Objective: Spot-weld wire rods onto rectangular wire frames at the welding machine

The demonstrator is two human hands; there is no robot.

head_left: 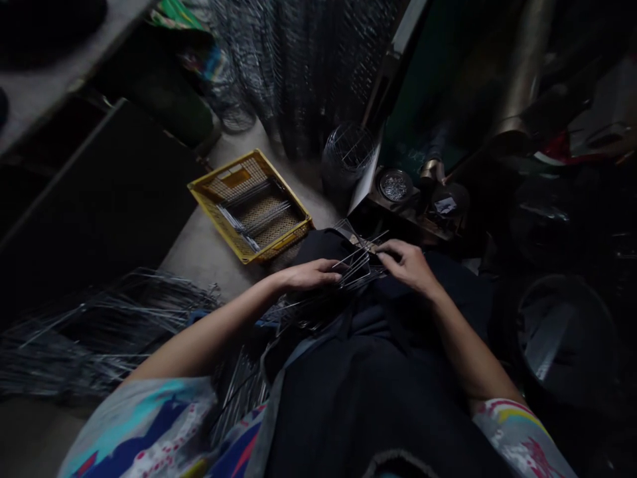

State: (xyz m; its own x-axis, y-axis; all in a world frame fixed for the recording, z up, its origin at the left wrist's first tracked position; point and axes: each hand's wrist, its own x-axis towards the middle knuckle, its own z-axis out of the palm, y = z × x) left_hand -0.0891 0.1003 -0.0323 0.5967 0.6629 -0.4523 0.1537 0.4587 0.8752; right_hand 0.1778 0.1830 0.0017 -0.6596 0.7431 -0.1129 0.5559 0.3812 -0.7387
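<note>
Several thin metal wire rods (359, 264), some of them bent, lie crosswise over my lap between my two hands. My left hand (314, 273) comes in from the left, its fingers closed around the left ends of the rods. On the other side my right hand (405, 262) has thumb and fingers pinched at the right ends of the rods. A dark apron (368, 385) covers my lap beneath them. The light is dim, so how the rods join is hard to make out.
A yellow plastic crate (223, 229) with metal rods inside stands on the floor ahead. Bundled wire pieces (124, 325) are heaped at left. A round wire basket (348, 149) stands near a bowl of small metal parts (395, 186). At right is a dark round tub (562, 332).
</note>
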